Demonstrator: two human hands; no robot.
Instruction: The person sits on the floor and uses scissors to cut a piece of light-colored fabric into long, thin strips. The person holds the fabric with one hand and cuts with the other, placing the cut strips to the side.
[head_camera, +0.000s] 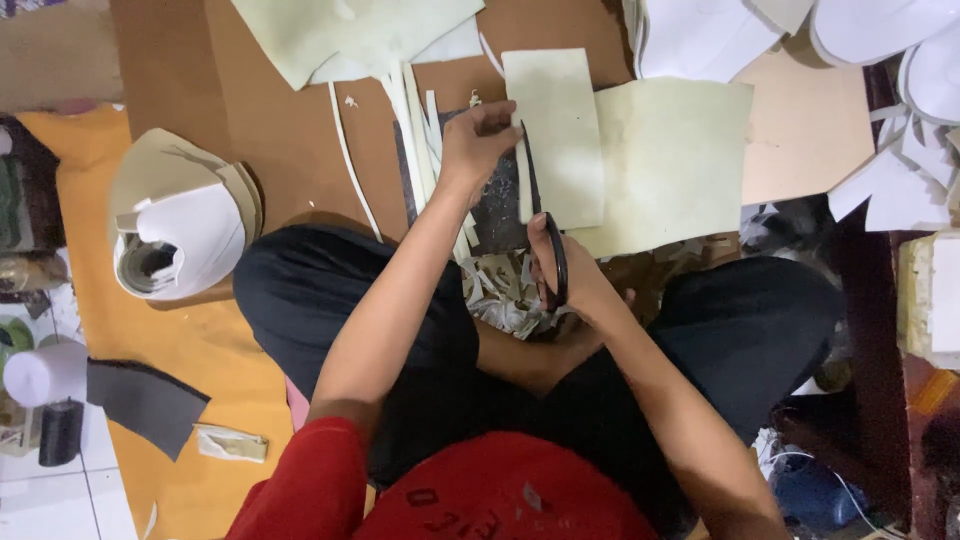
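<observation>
- Step in hand: cutting. The right hand (575, 275), fingers closed through the handles, works black scissors (548, 245) along a pale rectangular sheet (560, 130) lying on the brown board (290, 130).
- The left hand (478, 140) pinches that sheet's left edge, beside cut strips (415, 130).
- The next move would call for a straight blade line and a taut sheet.

Likely a small floor workshop; cut sheet offcuts (505, 290) and stacked white cut pieces (900, 180) lie about.

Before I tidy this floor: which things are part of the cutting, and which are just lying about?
In use:
left hand pinching the pale sheet
right hand working the black scissors
cut strips
scrap offcuts

Lying about:
stack of curved pieces
dark grey piece
white cutouts
</observation>
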